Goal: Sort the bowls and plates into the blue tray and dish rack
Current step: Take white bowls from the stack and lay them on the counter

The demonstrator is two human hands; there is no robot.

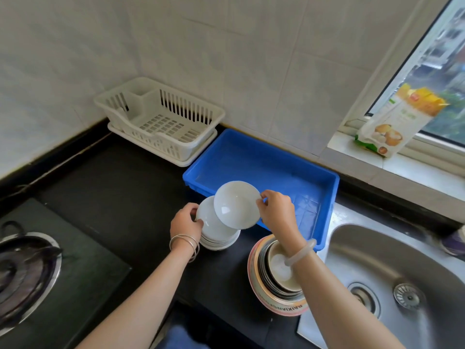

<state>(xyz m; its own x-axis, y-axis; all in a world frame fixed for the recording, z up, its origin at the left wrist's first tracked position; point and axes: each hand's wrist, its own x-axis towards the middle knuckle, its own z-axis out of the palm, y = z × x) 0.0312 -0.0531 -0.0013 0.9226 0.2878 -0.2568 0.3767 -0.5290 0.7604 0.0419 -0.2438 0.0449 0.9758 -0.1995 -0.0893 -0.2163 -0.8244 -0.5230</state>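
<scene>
My right hand [276, 210] pinches the right rim of a small white bowl [236, 205], tilted and lifted just in front of the blue tray [329, 197]. My left hand [185, 222] grips the left edge of the top white bowl [208, 220] of a stack of white bowls [221, 241] on the black counter. A second stack of plates and bowls [274, 293] stands under my right forearm. The white dish rack [161, 122] stands in the back corner with nothing in it. The blue tray holds nothing.
A steel sink [392, 280] lies at the right, with a dark cup [454, 241] on its rim. A gas stove burner [22, 270] is at the left. On the window sill leans a yellow and white food bag [392, 122]. Tiled walls close the back.
</scene>
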